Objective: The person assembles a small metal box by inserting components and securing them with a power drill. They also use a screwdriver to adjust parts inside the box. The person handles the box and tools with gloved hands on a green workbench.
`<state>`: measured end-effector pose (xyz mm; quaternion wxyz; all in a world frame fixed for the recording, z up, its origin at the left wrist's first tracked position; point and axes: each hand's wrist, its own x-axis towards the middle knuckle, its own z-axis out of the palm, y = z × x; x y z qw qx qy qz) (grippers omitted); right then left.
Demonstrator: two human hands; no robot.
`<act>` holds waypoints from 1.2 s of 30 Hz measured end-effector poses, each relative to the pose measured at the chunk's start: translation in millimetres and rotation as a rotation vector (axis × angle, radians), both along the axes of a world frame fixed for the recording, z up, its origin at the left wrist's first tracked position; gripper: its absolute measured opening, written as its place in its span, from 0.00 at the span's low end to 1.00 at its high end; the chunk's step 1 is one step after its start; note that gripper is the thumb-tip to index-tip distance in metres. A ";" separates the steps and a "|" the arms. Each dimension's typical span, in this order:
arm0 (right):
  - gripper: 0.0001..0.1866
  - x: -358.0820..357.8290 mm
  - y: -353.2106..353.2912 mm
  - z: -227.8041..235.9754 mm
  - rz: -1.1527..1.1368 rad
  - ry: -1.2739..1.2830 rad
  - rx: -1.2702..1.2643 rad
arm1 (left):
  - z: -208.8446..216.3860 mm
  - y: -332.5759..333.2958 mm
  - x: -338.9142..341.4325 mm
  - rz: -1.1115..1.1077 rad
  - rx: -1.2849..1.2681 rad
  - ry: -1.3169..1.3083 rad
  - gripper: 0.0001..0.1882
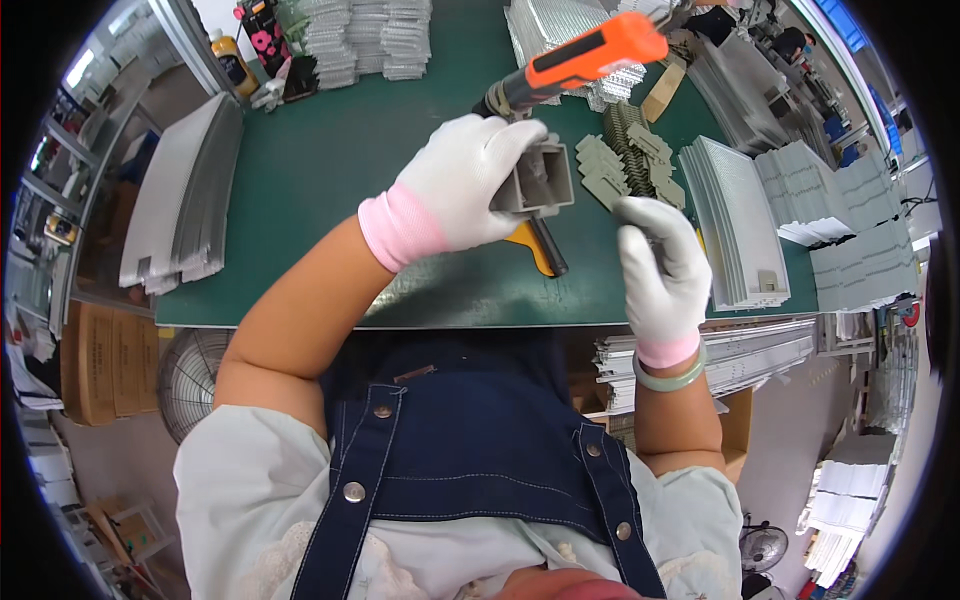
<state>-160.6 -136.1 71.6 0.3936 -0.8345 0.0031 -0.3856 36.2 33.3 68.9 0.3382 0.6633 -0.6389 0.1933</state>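
My left hand (470, 180), in a white glove with a pink cuff, grips a grey hollow rectangular plastic piece (565, 180); its open end faces right. Past the left hand's fingers hangs an orange and black power screwdriver (585, 58). Below the grey piece lies a yellow tool with a black handle (545, 248), partly covered. My right hand (664, 270), gloved alike, is raised near the table's front edge with its fingers curled together. Whatever it may hold is hidden. Beyond it lie flat grey-green plastic parts (602, 172) and a row of stacked ones (627, 140).
Stacked metal-framed panels (180, 200) stand at the left of the green table (300, 200). More filter panels (735, 225) lie at the right. Silvery stacks (385, 40) line the back, near a bottle (232, 65). A wooden block (663, 92) sits behind the plastic parts.
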 end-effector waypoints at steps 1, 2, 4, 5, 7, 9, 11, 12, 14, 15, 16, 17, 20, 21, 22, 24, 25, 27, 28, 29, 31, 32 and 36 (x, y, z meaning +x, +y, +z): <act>0.10 9.4 2.2 1.0 -0.016 -0.003 -0.100 | -10.5 0.9 2.4 0.003 0.021 0.014 0.43; 0.09 19.8 3.6 3.6 0.004 0.047 -0.146 | -17.1 0.5 4.8 0.013 0.034 0.009 0.43; 0.09 38.9 5.8 2.0 0.125 0.126 -0.228 | -31.0 -1.6 7.2 0.024 0.058 0.013 0.43; 0.08 49.6 3.2 -6.0 0.141 0.195 -0.309 | -36.9 -4.7 7.3 0.021 0.038 -0.001 0.43; 0.08 61.4 4.1 -12.7 0.116 0.402 -0.425 | -45.1 -10.7 4.0 0.016 0.043 0.048 0.38; 0.09 67.4 3.8 -14.7 0.096 0.608 -0.495 | -52.2 -10.7 -1.7 -0.005 0.089 0.108 0.42; 0.10 71.6 3.6 -7.4 0.085 0.795 -0.563 | -61.0 -13.5 -8.0 0.029 0.104 0.111 0.40; 0.10 71.5 3.4 -2.5 0.085 0.855 -0.599 | -66.1 -16.4 -12.1 0.043 0.113 0.114 0.40; 0.11 71.3 1.4 5.3 0.088 0.974 -0.670 | -71.2 -21.8 -17.6 0.056 0.056 0.103 0.38; 0.11 73.1 -3.2 4.5 0.103 1.015 -0.726 | -69.2 -25.9 -19.1 0.060 0.080 0.121 0.38; 0.11 76.4 -6.1 4.1 0.136 1.054 -0.723 | -68.6 -28.5 -19.9 0.063 0.104 0.138 0.38; 0.11 79.9 -8.3 4.0 0.170 1.093 -0.720 | -70.8 -29.6 -20.6 0.055 0.091 0.134 0.38; 0.11 92.4 -10.0 10.3 0.198 1.173 -0.679 | -74.4 -33.2 -20.1 0.055 0.058 0.132 0.38; 0.11 96.4 -10.5 10.2 0.192 1.184 -0.698 | -73.1 -34.1 -19.6 0.060 0.061 0.141 0.38; 0.12 98.2 -11.3 9.9 0.186 1.194 -0.717 | -71.7 -34.9 -19.4 0.065 0.065 0.151 0.37; 0.11 96.9 -10.3 -1.6 0.127 1.164 -0.794 | -68.2 -36.0 -19.7 0.052 0.073 0.169 0.37; 0.11 95.8 -9.3 -5.8 0.098 1.147 -0.834 | -67.2 -36.2 -20.0 0.048 0.077 0.178 0.37; 0.10 91.9 -9.9 -5.9 0.123 1.068 -0.864 | -66.6 -36.2 -21.0 0.057 0.091 0.186 0.36; 0.10 89.5 -11.0 -5.7 0.136 1.027 -0.881 | -66.1 -36.5 -20.4 0.063 0.098 0.189 0.36; 0.09 86.9 -12.6 -6.9 0.141 0.967 -0.827 | -66.3 -36.6 -18.3 0.054 0.085 0.181 0.36; 0.08 79.3 -17.1 -13.0 0.152 0.848 -0.725 | -67.8 -36.5 -14.5 0.038 0.056 0.166 0.37; 0.08 73.4 -18.7 -20.5 0.117 0.701 -0.534 | -67.3 -36.2 -13.4 0.056 0.029 0.160 0.37; 0.09 49.5 -12.9 -36.5 -0.051 0.502 0.250 | -62.6 -36.8 -10.0 0.086 -0.005 0.179 0.38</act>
